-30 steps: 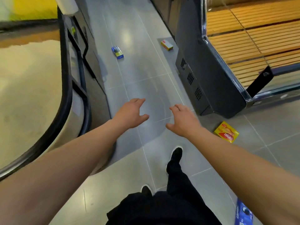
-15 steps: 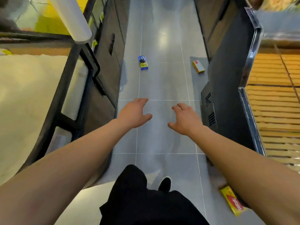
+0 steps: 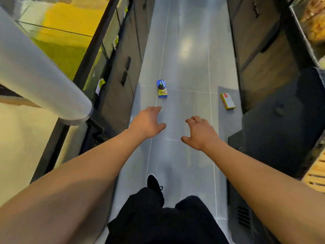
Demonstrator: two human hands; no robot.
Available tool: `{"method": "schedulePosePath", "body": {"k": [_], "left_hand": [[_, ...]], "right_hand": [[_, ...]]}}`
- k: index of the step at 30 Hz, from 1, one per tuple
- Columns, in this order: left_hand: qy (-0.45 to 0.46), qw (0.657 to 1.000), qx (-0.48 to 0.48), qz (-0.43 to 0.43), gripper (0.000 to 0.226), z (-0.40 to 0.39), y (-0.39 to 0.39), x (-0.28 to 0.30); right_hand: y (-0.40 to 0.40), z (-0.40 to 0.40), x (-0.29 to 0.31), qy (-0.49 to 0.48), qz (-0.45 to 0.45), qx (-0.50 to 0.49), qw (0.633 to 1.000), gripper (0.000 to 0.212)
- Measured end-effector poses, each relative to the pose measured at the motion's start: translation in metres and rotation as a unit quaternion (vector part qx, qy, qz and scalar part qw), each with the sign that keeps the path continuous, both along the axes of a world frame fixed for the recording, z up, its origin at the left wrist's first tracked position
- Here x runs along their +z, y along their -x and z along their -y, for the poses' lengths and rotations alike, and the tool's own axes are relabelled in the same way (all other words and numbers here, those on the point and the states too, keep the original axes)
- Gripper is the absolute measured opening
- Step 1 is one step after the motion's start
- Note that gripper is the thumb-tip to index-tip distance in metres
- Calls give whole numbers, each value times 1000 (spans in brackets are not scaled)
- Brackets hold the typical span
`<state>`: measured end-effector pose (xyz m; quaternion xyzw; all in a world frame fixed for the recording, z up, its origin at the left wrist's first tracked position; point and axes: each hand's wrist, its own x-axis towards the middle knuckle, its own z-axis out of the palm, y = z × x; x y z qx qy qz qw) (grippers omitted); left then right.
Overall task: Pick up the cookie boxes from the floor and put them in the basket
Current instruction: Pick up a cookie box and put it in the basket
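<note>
A blue cookie box point(image 3: 162, 88) lies flat on the grey tiled floor, ahead in the aisle. A yellow and red cookie box point(image 3: 227, 101) lies further right, close to the dark cabinet. My left hand point(image 3: 147, 122) is stretched forward, fingers relaxed and empty, its fingertips just short of the blue box in the picture. My right hand point(image 3: 199, 132) hangs beside it with loosely curled fingers, holding nothing. No basket is in view.
Dark counters with drawer handles point(image 3: 125, 71) line the left of the narrow aisle, a dark display unit point(image 3: 281, 120) the right. A white column point(image 3: 40, 76) rises at left. My black trousers and shoe point(image 3: 153, 184) are below.
I have walked forward down the aisle: both boxes ahead are nearer, and the yellow box by my right side has dropped out of view. Both hands stay empty.
</note>
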<state>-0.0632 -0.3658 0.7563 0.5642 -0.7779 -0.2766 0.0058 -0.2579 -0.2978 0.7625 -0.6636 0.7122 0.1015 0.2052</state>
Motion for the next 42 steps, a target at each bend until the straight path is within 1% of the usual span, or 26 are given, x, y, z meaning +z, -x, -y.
{"method": "schedulePosePath", "body": {"k": [6, 10, 13, 17, 23, 25, 29, 31, 36, 39, 42], "left_hand": [[-18, 1000, -2, -2, 75, 112, 23, -10], [-39, 999, 24, 13, 75, 192, 42, -26], [-34, 998, 40, 20, 75, 250, 54, -37], [-48, 996, 53, 55, 75, 310, 63, -46], [-86, 992, 78, 58, 73, 390, 76, -70], [-108, 989, 87, 59, 71, 422, 79, -89], [-127, 987, 89, 33, 69, 486, 83, -123], [-144, 984, 97, 30, 68, 529, 83, -152], [-200, 974, 99, 40, 70, 619, 90, -227], [-229, 963, 134, 37, 74, 659, 101, -282], [-265, 953, 142, 36, 74, 685, 115, -351]], "right_hand": [[22, 118, -7, -8, 11, -7, 1000, 75], [45, 205, -26, -17, 19, 5, 1000, 75], [67, 274, -45, -21, 36, 16, 999, 76], [93, 346, -62, -55, 36, 36, 997, 75], [119, 441, -89, -93, 50, 65, 992, 73], [124, 476, -106, -113, 45, 74, 990, 74], [129, 540, -141, -137, 32, 87, 986, 75], [127, 582, -166, -152, 30, 75, 985, 75], [120, 668, -230, -178, 62, 45, 981, 70], [120, 711, -285, -207, 71, 16, 976, 70], [127, 743, -358, -236, 81, -7, 968, 72]]}}
